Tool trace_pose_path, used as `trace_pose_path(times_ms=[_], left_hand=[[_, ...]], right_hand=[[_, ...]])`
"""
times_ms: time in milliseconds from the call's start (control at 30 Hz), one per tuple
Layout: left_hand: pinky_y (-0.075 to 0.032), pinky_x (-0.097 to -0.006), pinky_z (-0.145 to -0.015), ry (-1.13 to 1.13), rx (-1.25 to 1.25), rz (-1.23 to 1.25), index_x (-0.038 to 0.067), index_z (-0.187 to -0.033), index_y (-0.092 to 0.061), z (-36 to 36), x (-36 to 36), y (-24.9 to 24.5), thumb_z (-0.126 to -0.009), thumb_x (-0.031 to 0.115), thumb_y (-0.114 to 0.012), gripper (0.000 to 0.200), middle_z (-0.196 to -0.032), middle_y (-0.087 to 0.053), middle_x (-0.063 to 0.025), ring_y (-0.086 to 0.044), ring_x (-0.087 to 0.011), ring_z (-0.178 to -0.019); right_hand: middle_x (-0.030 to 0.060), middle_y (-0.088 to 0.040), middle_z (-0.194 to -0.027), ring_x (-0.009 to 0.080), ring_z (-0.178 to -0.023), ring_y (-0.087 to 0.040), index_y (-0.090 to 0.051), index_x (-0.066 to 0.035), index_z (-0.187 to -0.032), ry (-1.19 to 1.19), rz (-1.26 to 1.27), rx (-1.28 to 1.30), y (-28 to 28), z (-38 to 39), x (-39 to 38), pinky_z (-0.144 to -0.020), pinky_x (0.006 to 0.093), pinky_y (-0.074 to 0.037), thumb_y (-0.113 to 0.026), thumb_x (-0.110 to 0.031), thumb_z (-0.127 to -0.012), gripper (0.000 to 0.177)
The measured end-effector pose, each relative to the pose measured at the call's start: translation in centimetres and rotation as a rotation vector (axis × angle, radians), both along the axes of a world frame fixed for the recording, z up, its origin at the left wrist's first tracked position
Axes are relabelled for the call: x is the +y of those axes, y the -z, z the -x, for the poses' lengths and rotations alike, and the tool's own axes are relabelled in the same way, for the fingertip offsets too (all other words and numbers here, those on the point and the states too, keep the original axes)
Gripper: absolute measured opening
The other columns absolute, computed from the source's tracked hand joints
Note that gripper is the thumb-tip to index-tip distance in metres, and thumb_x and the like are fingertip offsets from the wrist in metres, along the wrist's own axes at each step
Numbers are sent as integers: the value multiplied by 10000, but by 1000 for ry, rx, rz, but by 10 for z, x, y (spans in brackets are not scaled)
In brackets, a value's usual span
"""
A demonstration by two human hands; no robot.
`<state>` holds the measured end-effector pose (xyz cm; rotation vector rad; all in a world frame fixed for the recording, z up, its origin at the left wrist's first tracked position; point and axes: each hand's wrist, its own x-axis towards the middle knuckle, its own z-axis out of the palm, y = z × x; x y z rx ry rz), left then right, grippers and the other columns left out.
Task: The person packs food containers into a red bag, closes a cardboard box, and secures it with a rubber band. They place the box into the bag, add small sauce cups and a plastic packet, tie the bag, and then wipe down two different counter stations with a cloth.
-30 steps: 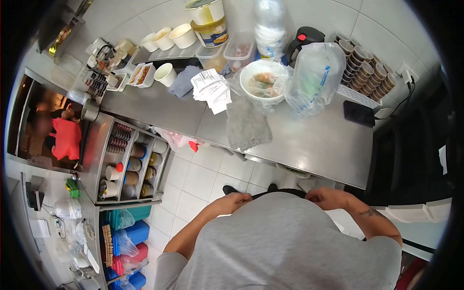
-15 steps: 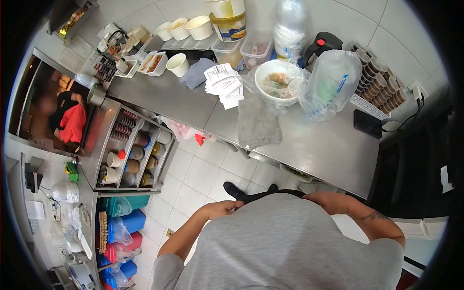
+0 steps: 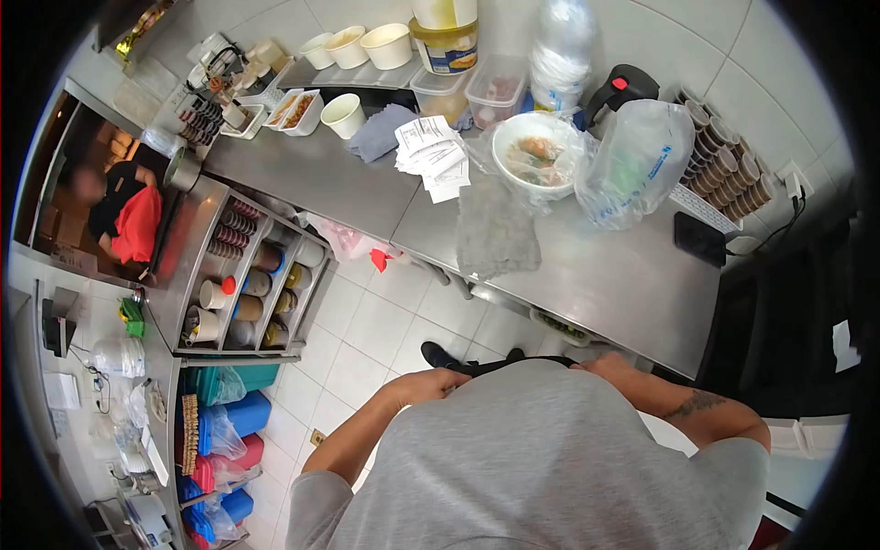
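My left hand [image 3: 427, 386] is at the left side of my waist, fingers closed at the edge of black cloth [image 3: 518, 364] below my grey shirt. At the right side of my waist, my right hand [image 3: 609, 368] is closed on the same black cloth, its fingertips partly hidden. In front of me on the steel counter [image 3: 632, 261] are a grey cloth [image 3: 498, 232], paper slips [image 3: 434, 156], a white bowl of food under clear plastic [image 3: 534, 158], and a plastic bag [image 3: 639, 163].
A black phone [image 3: 698, 238] lies near the counter's right end, beside stacked lidded cups [image 3: 720, 170]. White tubs [image 3: 386, 46] line the back. A shelf of jars [image 3: 252, 284] and blue bins [image 3: 243, 420] stand left. Beyond an opening is another person [image 3: 124, 211].
The view has shifted slightly, so the counter items appear a little to the right. Both hands stay at my waist. The person beyond the opening has changed posture a little.
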<state>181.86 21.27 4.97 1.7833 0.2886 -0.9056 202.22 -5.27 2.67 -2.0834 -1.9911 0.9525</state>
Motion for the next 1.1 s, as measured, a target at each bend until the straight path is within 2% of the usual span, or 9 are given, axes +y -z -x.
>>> trace_pose_path(times_ms=[133, 233, 333, 433, 533, 600, 867, 967, 1100], left_hand=[[-441, -329, -873, -36, 45, -12, 35, -1222, -553, 8, 0, 6, -801, 274, -600, 486, -1090, -641, -140, -601, -241, -992], [-439, -336, -890, -28, 174, 53, 40, -1224, -560, 11, 1, 5, -829, 300, -594, 475, -1106, -640, -139, -603, -242, -1013], [-442, -328, -885, -70, 261, 84, 54, -1228, -564, 8, -3, -19, -858, 327, -583, 460, -1100, -644, -129, -607, -234, -1003], [-443, -311, -876, -119, 299, -30, 46, -1227, -565, 19, -8, -2, -872, 322, -580, 450, -1127, -635, -121, -603, -230, -995], [-450, -288, -829, 17, 133, -68, 18, -1138, -604, 29, -6, 5, -868, 247, -578, 354, -1009, -655, -90, -600, -183, -886], [-451, -287, -823, 56, 79, -58, 19, -1132, -604, 35, -5, 4, -868, 245, -578, 348, -1003, -654, -88, -598, -181, -882], [-452, -282, -799, -14, 93, -31, 20, -1108, -603, 53, -10, 7, -867, 237, -576, 325, -978, -648, -82, -592, -170, -864], [-453, -280, -790, -38, 97, -53, 20, -1099, -602, 50, -14, 7, -867, 234, -576, 316, -969, -645, -79, -589, -167, -858], [-454, -277, -778, -52, 90, -87, 21, -1087, -602, 42, -16, 6, -866, 229, -575, 305, -956, -642, -76, -586, -161, -849]], right_hand=[[129, -614, -747, 346, -678, -606, -528, -43, -874, 13, -9, 53, -3, 0, 10, -581, 443, -474, -535, -221, -792, 196], [132, -615, -752, 349, -689, -605, -540, -49, -889, 21, -35, 129, 0, 0, 14, -581, 439, -468, -534, -225, -791, 202], [137, -614, -751, 350, -697, -606, -549, -44, -887, 10, -69, 187, 12, 0, 18, -585, 431, -467, -534, -221, -794, 200], [147, -610, -742, 350, -695, -605, -552, -34, -863, 5, -60, 243, 10, 0, 24, -592, 429, -468, -535, -209, -795, 188], [156, -602, -726, 350, -689, -603, -549, -25, -845, 1, -48, 289, 12, 2, 30, -599, 430, -471, -538, -192, -791, 176], [161, -598, -715, 349, -684, -601, -548, -21, -836, -2, -72, 322, 12, 3, 32, -600, 427, -474, -541, -184, -790, 169], [168, -603, -716, 334, -677, -613, -578, -7, -853, -97, -181, 376, 8, 5, 44, -604, 389, -496, -548, -164, -797, 169], [166, -609, -725, 331, -680, -617, -596, -9, -893, -80, -155, 415, 5, 5, 41, -610, 383, -502, -544, -161, -799, 186], [165, -612, -733, 334, -694, -617, -594, -15, -916, 29, -172, 379, 30, 10, 24, -634, 391, -500, -529, -175, -808, 203]])
